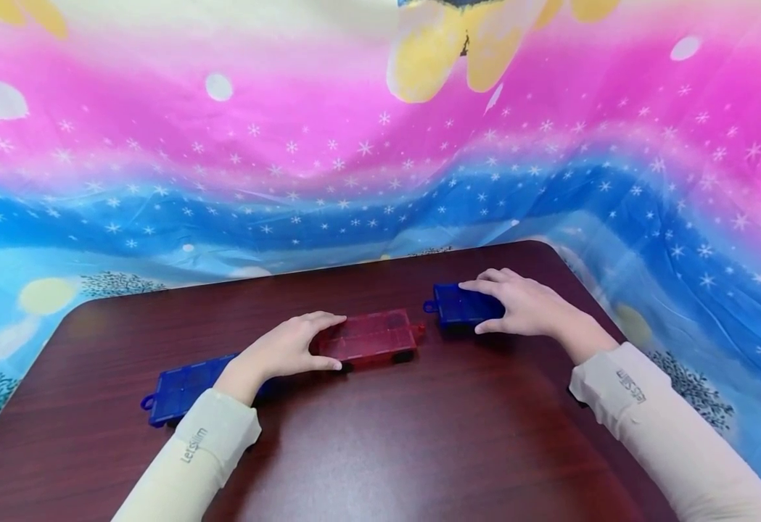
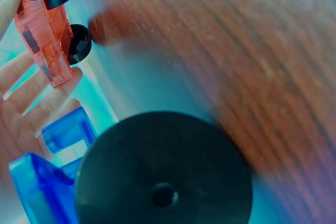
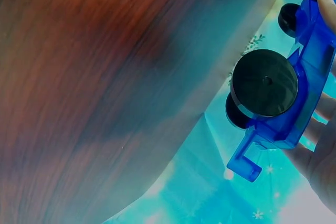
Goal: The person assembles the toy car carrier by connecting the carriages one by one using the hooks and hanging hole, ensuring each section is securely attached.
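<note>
In the head view, three see-through plastic toy wagons with black wheels stand in a slanting row on the table. My left hand (image 1: 285, 349) holds the rear end of the red toy wagon (image 1: 376, 337), thumb along the near side and fingers on the far side. At the right, my right hand (image 1: 527, 304) grips a blue toy wagon (image 1: 457, 304) across its right end; a coupling loop points left toward the red wagon, with a gap between them. Another blue toy wagon (image 1: 187, 388) lies partly hidden under my left forearm. Its large black wheel (image 2: 163, 171) fills the lower left wrist view.
The dark wooden table (image 1: 380, 442) has rounded far corners. A patterned pink and blue cloth (image 1: 328, 174) hangs behind it and along its sides. In the right wrist view, the table's edge (image 3: 205, 114) runs close beside the held blue wagon.
</note>
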The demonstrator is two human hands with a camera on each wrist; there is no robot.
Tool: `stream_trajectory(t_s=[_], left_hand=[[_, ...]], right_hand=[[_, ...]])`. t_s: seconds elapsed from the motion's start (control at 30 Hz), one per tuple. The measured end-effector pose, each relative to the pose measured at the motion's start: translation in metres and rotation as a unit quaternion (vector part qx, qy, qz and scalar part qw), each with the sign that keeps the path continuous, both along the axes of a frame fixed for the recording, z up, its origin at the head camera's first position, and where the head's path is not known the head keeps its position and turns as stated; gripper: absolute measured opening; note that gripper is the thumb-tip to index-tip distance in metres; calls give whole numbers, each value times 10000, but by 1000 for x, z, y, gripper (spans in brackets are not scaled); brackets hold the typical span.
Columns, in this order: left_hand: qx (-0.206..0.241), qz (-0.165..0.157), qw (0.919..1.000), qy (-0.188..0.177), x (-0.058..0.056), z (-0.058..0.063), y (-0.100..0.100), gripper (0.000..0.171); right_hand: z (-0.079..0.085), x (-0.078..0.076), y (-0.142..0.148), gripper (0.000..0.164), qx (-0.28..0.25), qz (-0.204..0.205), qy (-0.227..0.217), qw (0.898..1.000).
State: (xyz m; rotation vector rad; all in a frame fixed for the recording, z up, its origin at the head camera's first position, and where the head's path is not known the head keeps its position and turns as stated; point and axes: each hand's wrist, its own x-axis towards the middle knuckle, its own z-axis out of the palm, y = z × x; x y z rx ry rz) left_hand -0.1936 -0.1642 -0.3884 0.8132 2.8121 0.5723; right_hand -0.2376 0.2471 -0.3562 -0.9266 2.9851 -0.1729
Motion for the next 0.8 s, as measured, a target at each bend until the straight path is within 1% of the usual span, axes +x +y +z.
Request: stream_trajectory(t_s=[0.33, 0.63, 0.8], left_hand=[[34, 39, 10000, -59, 0, -1, 0, 83], [48, 35, 9999, -114, 0, -1, 2, 83], [42, 41, 9999, -94, 0, -1, 2, 83]], right_hand=[[-4, 9, -2, 76, -117, 110, -16, 9999], [-14, 15, -4, 74, -172, 207, 1, 9996], [-16, 17, -6, 75, -187, 199, -37, 9996]])
